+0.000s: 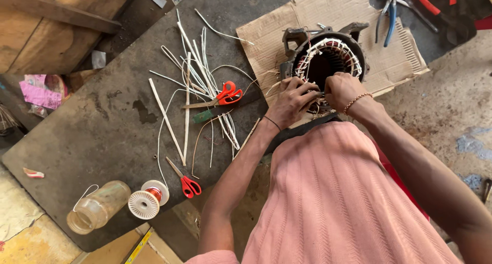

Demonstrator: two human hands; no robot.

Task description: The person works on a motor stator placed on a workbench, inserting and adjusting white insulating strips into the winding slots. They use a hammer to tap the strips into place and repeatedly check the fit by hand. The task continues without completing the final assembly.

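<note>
A dark motor stator (pixel 328 56) with white-laced copper windings stands on a sheet of cardboard (pixel 312 18). My left hand (pixel 292 99) and my right hand (pixel 342 89) meet at its near rim, fingers pinched together on the winding lacing. A small dark tool or thread seems to pass between the two hands; I cannot tell which. A bead bracelet circles my right wrist and a dark band my left.
White insulation strips and tubes (pixel 197 74) lie scattered on the dark table (pixel 102 125). Two red-handled scissors (pixel 225 95) (pixel 187 183), a spool of thread (pixel 147 198), a plastic jar (pixel 97 206), and blue-handled pliers (pixel 389 13) are around.
</note>
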